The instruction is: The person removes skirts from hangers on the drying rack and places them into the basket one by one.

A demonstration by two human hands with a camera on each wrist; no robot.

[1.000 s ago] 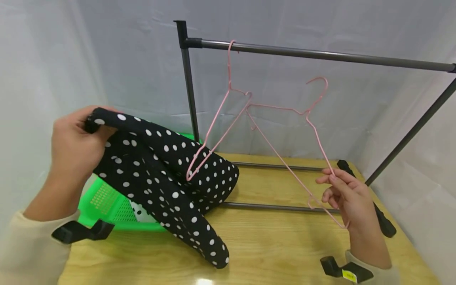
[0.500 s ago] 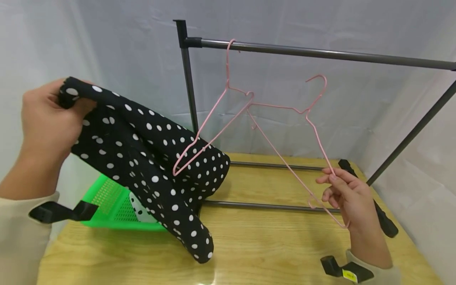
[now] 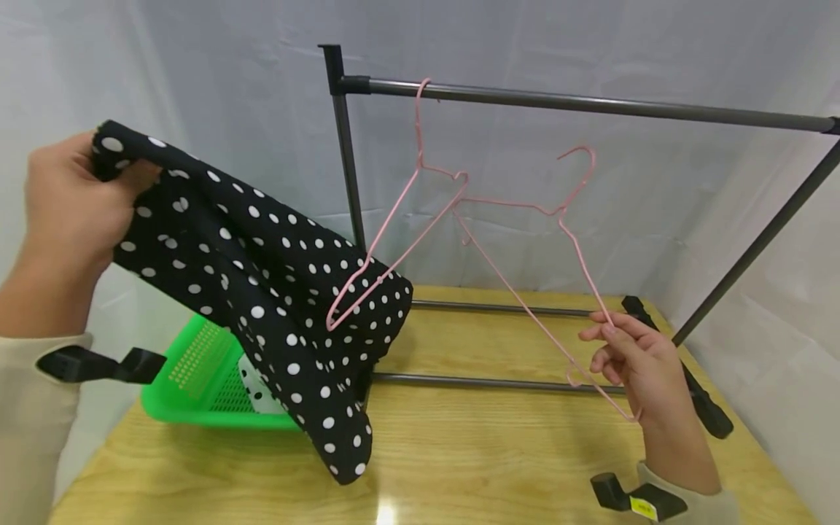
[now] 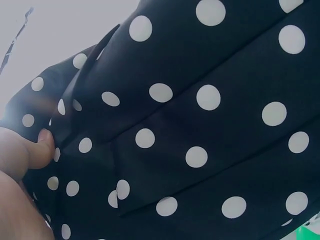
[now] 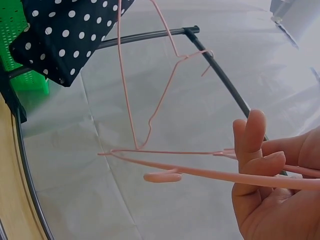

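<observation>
Holding the black dotted garment (image 3: 262, 270) up by one end, the left hand (image 3: 62, 200) is gripping the cloth with the fingers curled round a bunched edge; in the left wrist view a fingertip is pressing into the fabric (image 4: 190, 125). The garment is hanging down and to the right from this grip, so its long axis is running slantwise from the raised hand toward the middle of the bench (image 3: 499, 459), and its lower end is hanging just above the bench top, in front of the green basket (image 3: 197, 386) at the left edge. The right hand (image 3: 633, 372) is pinching the lower bar of a loose pink hanger (image 3: 525, 240) between thumb and fingers, near the right edge of the bench; the other fingers are half open. This hanger is stretching up and to the left from the grip, and its far shoulder seems to be caught on a second pink hanger (image 3: 400, 219), which is hooked on the rail (image 3: 590, 106) of the clothes rack. The lower corner of that hooked hanger is lying against the garment. So the garment is lying to the left of the loose hanger, the two are apart, and the left hand is the nearer one to the cloth, while the right hand is well apart from it.
</observation>
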